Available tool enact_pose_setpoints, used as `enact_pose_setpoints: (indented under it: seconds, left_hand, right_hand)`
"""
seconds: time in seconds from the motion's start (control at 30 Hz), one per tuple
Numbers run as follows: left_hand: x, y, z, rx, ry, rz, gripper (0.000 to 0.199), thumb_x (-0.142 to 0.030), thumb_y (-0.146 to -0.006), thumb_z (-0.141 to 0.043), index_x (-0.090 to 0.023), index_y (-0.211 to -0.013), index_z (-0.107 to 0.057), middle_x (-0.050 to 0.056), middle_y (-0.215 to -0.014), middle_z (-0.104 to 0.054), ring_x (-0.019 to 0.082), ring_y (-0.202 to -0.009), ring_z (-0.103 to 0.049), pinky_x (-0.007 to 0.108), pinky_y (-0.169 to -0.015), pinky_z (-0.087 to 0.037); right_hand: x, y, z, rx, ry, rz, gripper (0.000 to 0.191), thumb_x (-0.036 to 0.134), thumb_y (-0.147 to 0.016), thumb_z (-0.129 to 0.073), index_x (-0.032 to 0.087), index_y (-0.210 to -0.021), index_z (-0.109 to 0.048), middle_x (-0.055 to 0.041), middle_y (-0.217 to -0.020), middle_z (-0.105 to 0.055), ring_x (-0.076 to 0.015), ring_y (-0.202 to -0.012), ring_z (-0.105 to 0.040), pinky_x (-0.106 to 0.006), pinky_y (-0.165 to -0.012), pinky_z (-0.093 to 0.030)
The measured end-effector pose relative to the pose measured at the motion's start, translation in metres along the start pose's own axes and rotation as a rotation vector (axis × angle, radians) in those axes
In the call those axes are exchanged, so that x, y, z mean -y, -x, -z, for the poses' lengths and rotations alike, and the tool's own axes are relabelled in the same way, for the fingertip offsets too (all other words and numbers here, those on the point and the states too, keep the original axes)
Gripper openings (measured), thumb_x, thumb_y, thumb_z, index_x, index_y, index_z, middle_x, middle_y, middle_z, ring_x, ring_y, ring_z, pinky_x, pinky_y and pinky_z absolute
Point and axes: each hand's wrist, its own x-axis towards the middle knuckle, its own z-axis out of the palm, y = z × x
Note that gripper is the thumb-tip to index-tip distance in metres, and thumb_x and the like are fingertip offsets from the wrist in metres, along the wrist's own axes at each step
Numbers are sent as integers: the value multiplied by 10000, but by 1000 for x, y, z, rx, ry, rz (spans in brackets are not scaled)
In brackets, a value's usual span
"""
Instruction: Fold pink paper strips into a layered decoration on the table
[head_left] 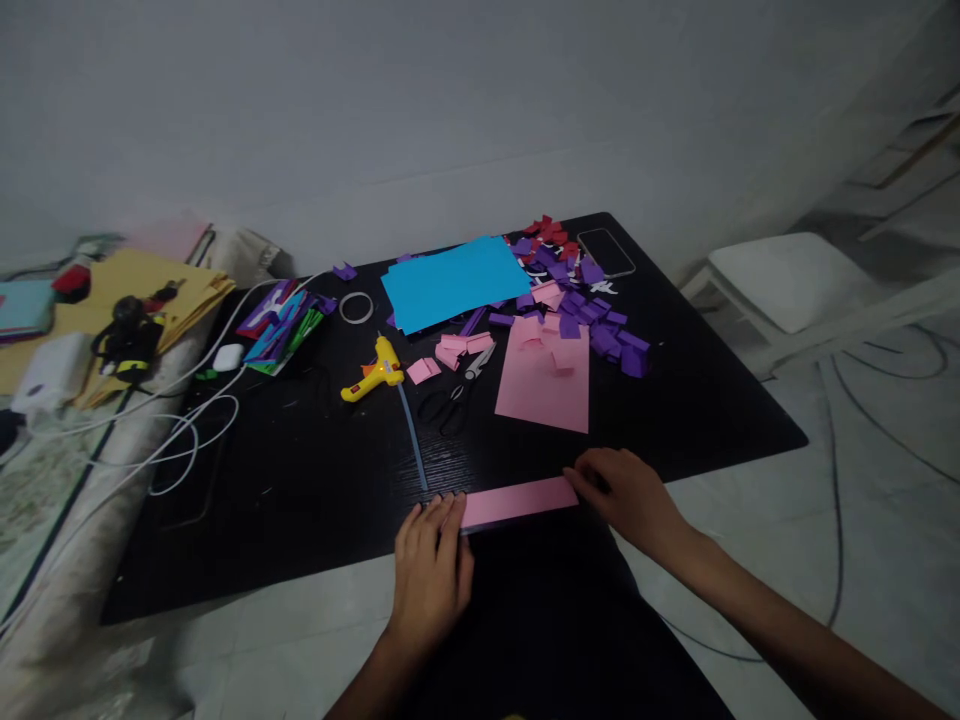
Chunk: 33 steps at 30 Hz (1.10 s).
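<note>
A long folded pink paper strip point(517, 503) lies along the near edge of the black table. My left hand point(431, 565) holds its left end, with the fingers laid over the paper and the thumb at the near side. My right hand point(626, 500) pinches the right end between thumb and fingers. Beyond the strip are a larger pink sheet point(536, 395), black-handled scissors point(457, 392), several folded pink paper pieces point(454, 348) and a yellow glue gun point(379, 372). A glue stick point(413, 440) reaches from the gun toward my left hand.
Blue sheets point(454, 285) lie at the back, beside many purple paper pieces point(592, 310) and red scraps point(551, 235). White cables point(187, 430) loop over the table's left side. A tape ring point(356, 308) lies near them. A white stool point(795, 275) stands at the right.
</note>
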Motion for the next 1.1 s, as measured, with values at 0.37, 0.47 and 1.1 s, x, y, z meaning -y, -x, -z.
enact_pose_setpoints:
  seconds: [0.37, 0.47, 1.1]
  left_hand:
    - [-2, 0, -3, -41, 4, 17, 445, -101, -955, -543, -130, -1398, -580, 144, -1217, -714, 277, -1198, -648, 461, -1146, -384]
    - [-2, 0, -3, -47, 6, 24, 442, -102, -951, -545, -143, -1389, -590, 136, -1214, -718, 275, -1200, -649, 454, -1145, -387]
    - [-2, 0, -1, -22, -21, 18, 453, -95, -959, -535, -147, -1408, -559, 136, -1222, -708, 281, -1197, -656, 482, -1121, -422]
  right_hand:
    - [5, -9, 5, -21, -112, 3, 215, 300, -1011, -594, 204, -824, -641, -22, -742, -664, -180, -635, -612, -311, -606, -448]
    - [18, -14, -6, -20, -117, 120, 126, 237, -957, -683, 198, -840, -654, -28, -780, -678, -196, -725, -635, -326, -683, -473]
    - [-1, -3, 10, 23, -154, -37, 88, 263, -955, -645, 220, -934, -719, -44, -807, -696, -234, -768, -643, -379, -713, -496]
